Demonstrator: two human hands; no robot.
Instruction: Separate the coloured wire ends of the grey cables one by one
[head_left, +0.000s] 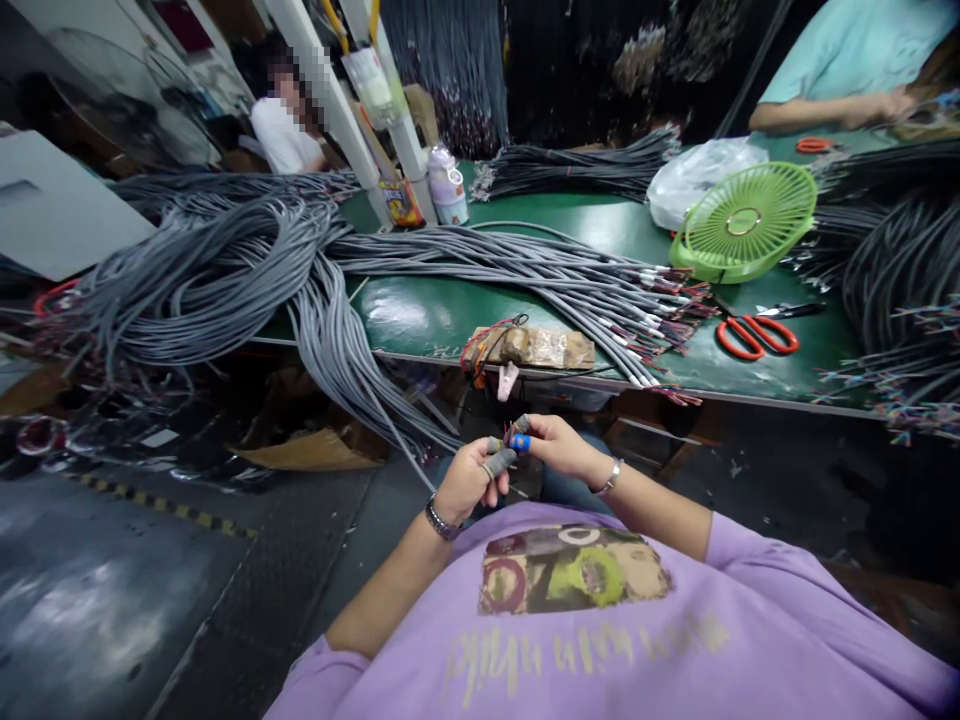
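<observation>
My left hand (pixel 472 475) and my right hand (pixel 559 446) meet in front of my chest, below the bench edge. Both are closed in a pinch on the end of a grey cable, and thin dark-red wires (pixel 509 433) poke up between the fingertips. Grey covers wrap several fingertips, and a blue band is on my right thumb. The cable's end is mostly hidden by the fingers. From the left, a bundle of grey cables (pixel 341 330) hangs off the bench towards my left hand.
On the green bench (pixel 405 310) lie grey cables with stripped ends (pixel 525 265), red-handled scissors (pixel 757 337), a green fan (pixel 742 220) and a taped wooden block (pixel 555 348) with a clip. A bottle (pixel 448 187) stands behind. Two other people sit across the bench.
</observation>
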